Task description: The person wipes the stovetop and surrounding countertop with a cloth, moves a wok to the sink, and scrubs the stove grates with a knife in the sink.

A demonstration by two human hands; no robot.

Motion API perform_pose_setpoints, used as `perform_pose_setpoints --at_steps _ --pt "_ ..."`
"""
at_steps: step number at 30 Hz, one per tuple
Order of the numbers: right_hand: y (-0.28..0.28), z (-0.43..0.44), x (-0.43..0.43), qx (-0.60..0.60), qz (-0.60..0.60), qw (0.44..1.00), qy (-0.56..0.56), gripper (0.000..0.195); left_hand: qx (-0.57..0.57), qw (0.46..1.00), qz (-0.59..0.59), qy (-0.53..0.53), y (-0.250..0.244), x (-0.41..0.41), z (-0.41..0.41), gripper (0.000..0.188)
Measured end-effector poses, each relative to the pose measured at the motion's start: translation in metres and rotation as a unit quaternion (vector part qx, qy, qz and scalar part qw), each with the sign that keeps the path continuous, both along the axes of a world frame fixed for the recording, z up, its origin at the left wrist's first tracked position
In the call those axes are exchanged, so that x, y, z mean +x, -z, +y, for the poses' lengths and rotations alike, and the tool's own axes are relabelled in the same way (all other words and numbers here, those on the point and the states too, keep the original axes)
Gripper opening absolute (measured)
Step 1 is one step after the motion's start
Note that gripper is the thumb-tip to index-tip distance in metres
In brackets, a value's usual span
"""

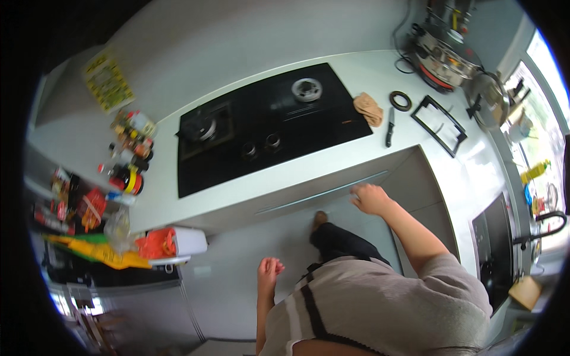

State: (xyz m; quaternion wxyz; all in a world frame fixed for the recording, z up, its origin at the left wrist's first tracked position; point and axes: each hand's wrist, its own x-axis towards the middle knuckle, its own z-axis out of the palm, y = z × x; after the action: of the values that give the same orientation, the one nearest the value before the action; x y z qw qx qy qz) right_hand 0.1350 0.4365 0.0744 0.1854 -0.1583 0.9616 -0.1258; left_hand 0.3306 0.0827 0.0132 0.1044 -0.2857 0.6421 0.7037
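Observation:
My right hand point(370, 198) hovers in front of the counter, nearest to the long metal handle strip point(323, 192) of the cabinet front. Its fingers are loosely bent and a little apart, with nothing seen in them. Lower down, my left hand point(270, 268) is raised over the floor beside my body, fingers half curled around nothing visible. Beyond the counter edge lies a black gas cooktop point(267, 115) with a bare right burner point(307, 90). A tan cloth point(368, 109) touches its right side. Further right are a black-handled knife point(390, 128), a dark ring point(400, 101) and a black square pan support point(438, 125).
Bottles and jars point(131, 151) crowd the counter's left end. A white bin point(190, 241) with a red bag hangs or stands below. At right are a steel pot point(445, 58), a glass lid point(490, 100), a sink point(492, 244) and a black faucet point(541, 229).

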Motion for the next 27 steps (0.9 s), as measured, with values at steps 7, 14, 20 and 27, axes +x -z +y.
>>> perform_pose_setpoints --at_steps 7,14,20,27 --pt "0.050 0.025 -0.177 -0.216 0.344 0.899 0.165 0.040 -0.073 0.997 -0.015 -0.007 -0.009 -0.073 -0.055 0.022" --pt "0.074 0.062 -0.277 -0.012 0.264 0.867 0.423 0.052 -0.104 0.993 -0.004 0.055 -0.040 -0.164 -0.094 0.021" --pt "0.080 0.071 -0.292 -0.070 0.246 0.853 0.456 0.030 -0.127 0.984 -0.021 0.123 -0.041 -0.235 -0.106 0.020" --pt "0.073 0.023 -0.325 -0.088 0.305 0.874 0.367 0.036 -0.096 0.971 -0.014 0.219 -0.025 -0.272 -0.116 0.018"
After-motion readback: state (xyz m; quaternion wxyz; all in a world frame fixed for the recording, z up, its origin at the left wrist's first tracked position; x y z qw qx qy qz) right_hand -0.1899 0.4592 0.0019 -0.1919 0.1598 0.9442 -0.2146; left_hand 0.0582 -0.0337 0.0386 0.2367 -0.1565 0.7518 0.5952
